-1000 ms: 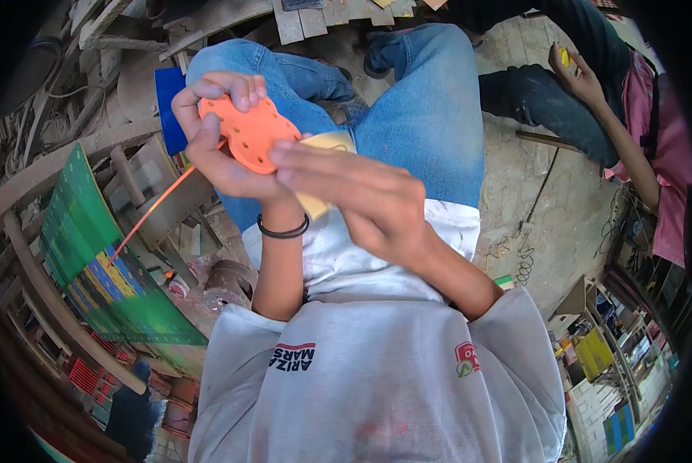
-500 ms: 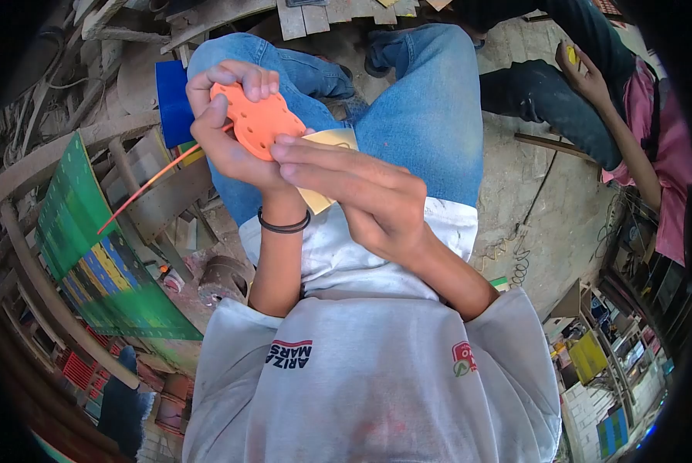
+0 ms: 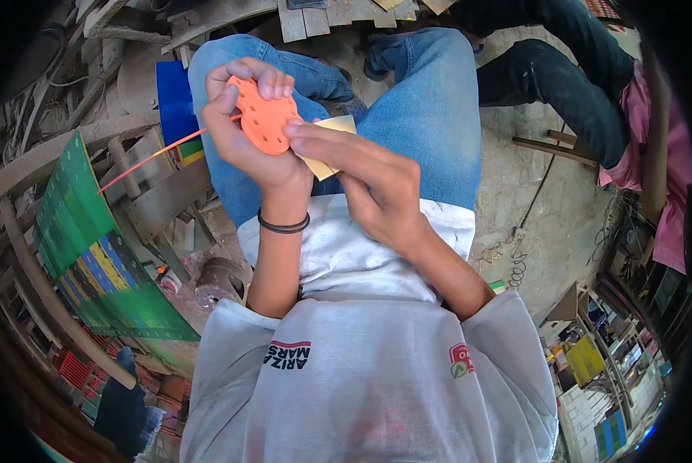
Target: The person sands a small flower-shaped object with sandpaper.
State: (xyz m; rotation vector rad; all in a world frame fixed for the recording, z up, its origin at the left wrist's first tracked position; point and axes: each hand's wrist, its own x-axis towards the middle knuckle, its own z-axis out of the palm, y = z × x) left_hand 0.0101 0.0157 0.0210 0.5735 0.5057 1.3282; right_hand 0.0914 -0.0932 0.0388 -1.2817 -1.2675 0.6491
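An orange guitar-like flat piece (image 3: 267,121) with small holes is held in my left hand (image 3: 245,143), its fingers wrapped over the far edge. A thin orange-red stick or cord (image 3: 157,154) extends from it toward the lower left. My right hand (image 3: 377,181) pinches a folded yellowish sheet, perhaps sandpaper (image 3: 323,163), with its fingertips against the piece's right edge. Both hands are above my lap, over the jeans (image 3: 423,131).
A green panel with blue and yellow patches (image 3: 91,247) leans at the left, near curved wooden frames (image 3: 52,301). A blue board (image 3: 174,104) stands beside my left knee. At the right sits a person in dark trousers (image 3: 546,92) and a pink top (image 3: 662,208).
The orange piece and my left hand have shifted slightly right, and the stick's far end has risen. My right fingers have moved slightly up. The other person's hand has left the spot above their knee.
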